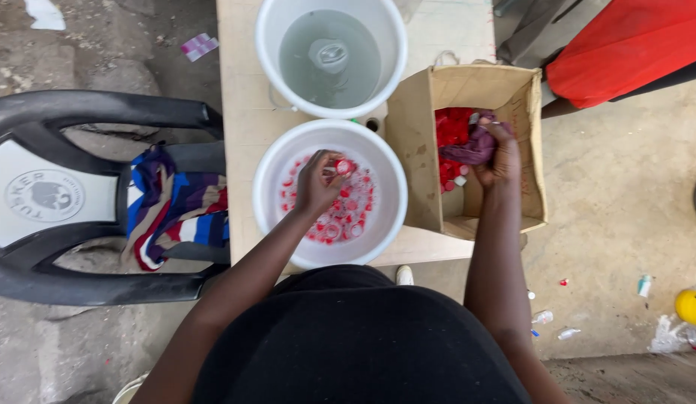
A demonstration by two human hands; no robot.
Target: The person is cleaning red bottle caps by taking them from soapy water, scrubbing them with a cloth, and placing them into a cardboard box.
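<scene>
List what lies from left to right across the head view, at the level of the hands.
Black plastic chair → striped cloth on its seat → white basin of water and red caps, with the left hand over it holding one red cap → cardboard box, with the right hand in it on a purple cloth → concrete floor.

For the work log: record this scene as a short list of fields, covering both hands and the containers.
Left hand: left hand holds a small red bottle cap over the near bowl.
Near bowl: round white plastic bowl holding water and many red caps.
Far bowl: second round white plastic bowl holding clear water.
Right hand: right hand inside the box, gripping a purple cloth.
Box: open brown cardboard box with red caps inside.
Surface: pale wooden table.
Beside table: black plastic chair with a striped cloth.
</scene>
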